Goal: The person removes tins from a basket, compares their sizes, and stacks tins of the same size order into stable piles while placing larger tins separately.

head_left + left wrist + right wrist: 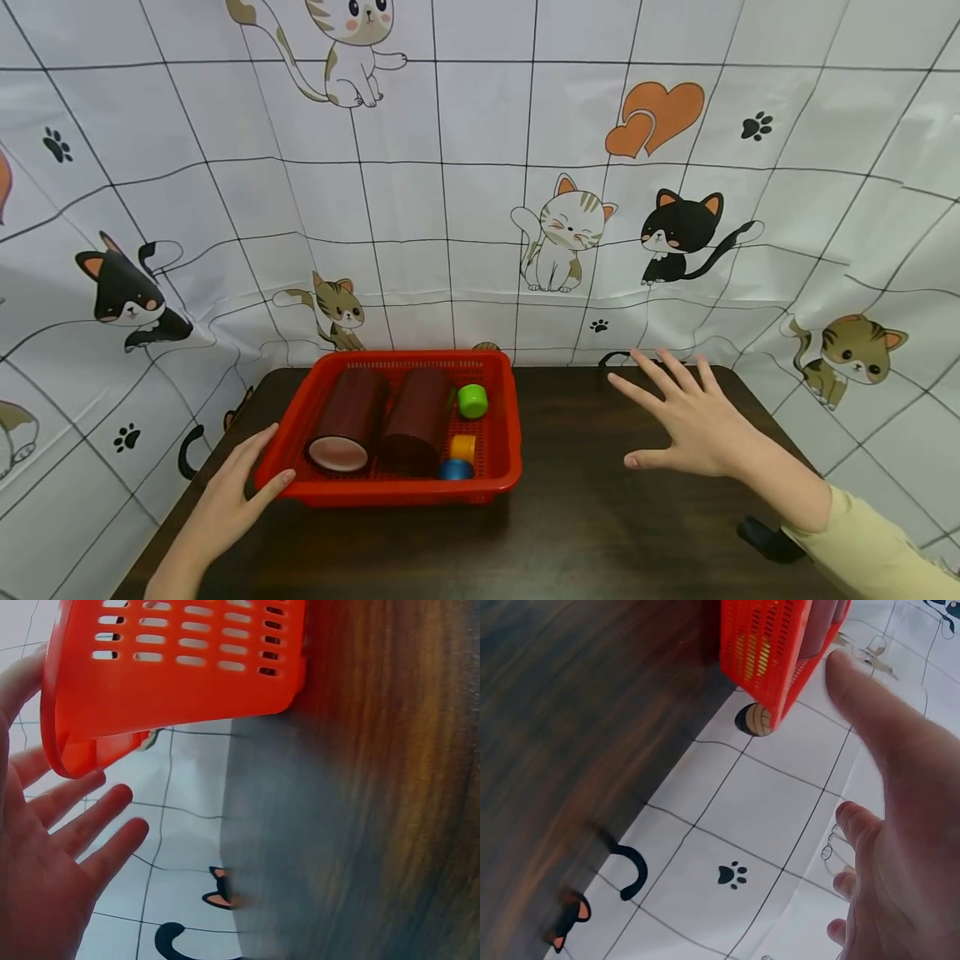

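Note:
A red perforated plastic basket (390, 493) stands on the dark table, left of the middle. Two dark brown cylinders lie in it: the left cylinder (358, 408) shows a pale pinkish end, the right cylinder (417, 417) a dark one. Beside them sit small round pieces, one green (472, 402), one yellow (462, 447) and one blue (456, 470). My left hand (228, 496) is at the basket's left side, thumb by the front corner, fingers spread and fairly straight along the rim. Fingers fanned out, my right hand (690, 427) hovers over the table's right half and holds nothing.
The brown wood table (570, 525) ends at a white sheet (480, 208) with grid lines and printed cats, which hangs behind and along both sides. A black curved piece (769, 540) shows at the table's right edge, beneath the right forearm.

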Demonstrator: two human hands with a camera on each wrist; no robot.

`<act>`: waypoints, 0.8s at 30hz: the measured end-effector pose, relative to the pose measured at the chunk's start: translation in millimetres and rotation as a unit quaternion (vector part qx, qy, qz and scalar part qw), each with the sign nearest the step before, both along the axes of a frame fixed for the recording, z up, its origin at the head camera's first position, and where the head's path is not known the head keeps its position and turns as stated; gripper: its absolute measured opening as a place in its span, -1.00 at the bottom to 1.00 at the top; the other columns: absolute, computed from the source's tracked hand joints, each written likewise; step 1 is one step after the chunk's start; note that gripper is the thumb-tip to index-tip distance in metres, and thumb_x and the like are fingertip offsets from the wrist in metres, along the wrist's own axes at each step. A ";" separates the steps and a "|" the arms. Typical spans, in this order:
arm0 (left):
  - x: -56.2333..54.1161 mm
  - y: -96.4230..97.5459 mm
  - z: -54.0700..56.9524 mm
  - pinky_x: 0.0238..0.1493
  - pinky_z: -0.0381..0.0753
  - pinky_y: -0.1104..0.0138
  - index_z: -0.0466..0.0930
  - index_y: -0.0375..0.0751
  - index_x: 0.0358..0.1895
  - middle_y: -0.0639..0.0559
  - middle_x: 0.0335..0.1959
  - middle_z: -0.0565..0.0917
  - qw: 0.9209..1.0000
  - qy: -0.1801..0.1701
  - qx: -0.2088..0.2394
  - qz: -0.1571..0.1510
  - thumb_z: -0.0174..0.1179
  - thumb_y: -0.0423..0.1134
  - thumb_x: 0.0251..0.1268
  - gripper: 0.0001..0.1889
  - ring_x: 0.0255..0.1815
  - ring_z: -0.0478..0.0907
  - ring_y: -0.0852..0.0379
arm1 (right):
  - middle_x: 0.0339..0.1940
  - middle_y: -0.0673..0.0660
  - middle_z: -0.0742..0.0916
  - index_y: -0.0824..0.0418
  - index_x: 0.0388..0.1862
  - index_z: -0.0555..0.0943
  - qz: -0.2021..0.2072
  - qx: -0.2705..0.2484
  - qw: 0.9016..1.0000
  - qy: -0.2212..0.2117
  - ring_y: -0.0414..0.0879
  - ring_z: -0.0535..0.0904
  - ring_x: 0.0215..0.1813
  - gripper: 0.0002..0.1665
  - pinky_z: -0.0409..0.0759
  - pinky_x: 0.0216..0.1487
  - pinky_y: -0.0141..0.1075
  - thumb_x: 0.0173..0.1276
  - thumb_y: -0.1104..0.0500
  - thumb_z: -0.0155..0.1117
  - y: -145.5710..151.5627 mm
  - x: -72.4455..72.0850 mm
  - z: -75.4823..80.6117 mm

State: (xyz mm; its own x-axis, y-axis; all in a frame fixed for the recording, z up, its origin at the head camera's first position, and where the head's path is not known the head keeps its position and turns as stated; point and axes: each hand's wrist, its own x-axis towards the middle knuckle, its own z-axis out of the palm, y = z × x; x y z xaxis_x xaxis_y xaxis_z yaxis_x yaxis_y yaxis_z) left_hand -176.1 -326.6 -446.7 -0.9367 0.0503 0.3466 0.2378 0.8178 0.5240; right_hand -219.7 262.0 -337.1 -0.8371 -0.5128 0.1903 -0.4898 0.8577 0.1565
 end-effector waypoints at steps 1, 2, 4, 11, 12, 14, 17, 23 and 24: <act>-0.8 0.4 -1.2 0.08 0.39 -0.40 0.09 -0.15 0.55 -0.37 0.42 0.28 1.000 -0.001 0.003 -0.001 0.26 -0.02 0.35 -0.20 0.31 0.32 -0.37 | 0.65 0.19 0.11 -0.22 0.59 0.10 0.000 0.002 1.000 0.001 0.34 -0.02 0.60 0.22 -0.11 0.43 0.48 0.02 -0.71 0.05 -1.3 -1.1 0.9; -1.4 0.8 -2.3 0.08 0.40 -0.40 0.10 -0.17 0.55 -0.37 0.42 0.29 1.000 -0.001 0.005 0.000 0.25 -0.02 0.36 -0.20 0.29 0.33 -0.36 | 0.65 0.19 0.10 -0.23 0.60 0.10 0.001 0.003 1.000 0.001 0.34 -0.03 0.60 0.22 -0.11 0.43 0.48 0.02 -0.72 0.04 -2.6 -2.3 1.5; -2.3 1.4 -3.8 0.09 0.39 -0.40 0.13 -0.20 0.53 -0.37 0.41 0.30 1.000 -0.004 0.007 0.003 0.25 -0.01 0.36 -0.22 0.29 0.33 -0.35 | 0.65 0.18 0.09 -0.22 0.60 0.10 0.003 0.004 1.000 -0.002 0.34 -0.03 0.61 0.22 -0.11 0.43 0.49 0.02 -0.72 0.03 -5.6 -4.5 1.7; -0.3 1.4 -4.4 0.11 0.37 -0.39 0.22 -0.23 0.49 -0.37 0.42 0.28 0.999 -0.030 0.023 0.020 0.26 -0.01 0.34 -0.26 0.33 0.30 -0.38 | 0.66 0.17 0.08 -0.25 0.60 0.08 0.024 0.004 1.000 -0.013 0.30 -0.05 0.62 0.19 -0.11 0.45 0.47 0.05 -0.62 0.19 -20.9 -13.1 -0.1; 0.2 1.3 -4.1 0.12 0.36 -0.39 0.21 -0.22 0.49 -0.38 0.43 0.27 0.999 -0.038 0.024 0.022 0.25 0.01 0.35 -0.25 0.33 0.30 -0.39 | 0.66 0.17 0.08 -0.25 0.60 0.09 0.027 0.003 1.000 -0.013 0.29 -0.05 0.62 0.18 -0.11 0.45 0.47 0.06 -0.58 0.24 -23.2 -14.9 0.3; 1.1 1.4 -3.3 0.13 0.35 -0.40 0.17 -0.20 0.52 -0.38 0.44 0.25 0.998 -0.057 0.028 0.025 0.23 0.03 0.37 -0.24 0.35 0.28 -0.40 | 0.65 0.18 0.10 -0.24 0.60 0.10 0.031 -0.001 0.999 -0.009 0.30 -0.02 0.61 0.16 -0.07 0.45 0.47 0.07 -0.51 0.32 -26.9 -18.7 0.7; 1.6 1.6 -2.2 0.15 0.32 -0.42 0.09 -0.15 0.56 -0.40 0.46 0.22 0.995 -0.088 0.039 0.032 0.19 0.07 0.38 -0.20 0.37 0.25 -0.43 | 0.63 0.21 0.14 -0.21 0.59 0.13 0.037 -0.010 0.999 -0.009 0.31 0.02 0.60 0.14 -0.03 0.45 0.46 0.08 -0.43 0.38 -31.7 -24.7 1.0; 1.6 2.6 -1.5 0.19 0.23 -0.46 -0.01 -0.04 0.60 -0.39 0.52 0.13 0.984 -0.148 0.088 0.053 0.18 0.18 0.35 -0.12 0.44 0.14 -0.47 | 0.63 0.20 0.15 -0.21 0.59 0.14 0.054 -0.017 0.998 -0.014 0.29 0.03 0.60 0.14 0.05 0.45 0.45 0.08 -0.43 0.39 -44.0 -39.1 -0.5; 1.7 2.7 -1.6 0.20 0.25 -0.44 -0.01 -0.04 0.60 -0.39 0.53 0.12 0.982 -0.154 0.095 0.055 0.19 0.19 0.34 -0.11 0.44 0.15 -0.45 | 0.63 0.21 0.16 -0.20 0.58 0.15 0.058 -0.017 0.998 -0.013 0.29 0.03 0.59 0.14 0.06 0.45 0.45 0.08 -0.42 0.40 -46.7 -41.5 -0.2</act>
State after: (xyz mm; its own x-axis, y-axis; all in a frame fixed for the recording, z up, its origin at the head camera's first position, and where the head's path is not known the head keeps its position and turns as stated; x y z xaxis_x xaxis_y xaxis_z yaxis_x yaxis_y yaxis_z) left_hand -174.4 -323.9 -448.3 -0.9947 -0.0957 0.0387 -0.0410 0.7106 0.7024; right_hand -261.2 215.2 -337.2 -0.7780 -0.5994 0.1881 -0.5890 0.8001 0.1134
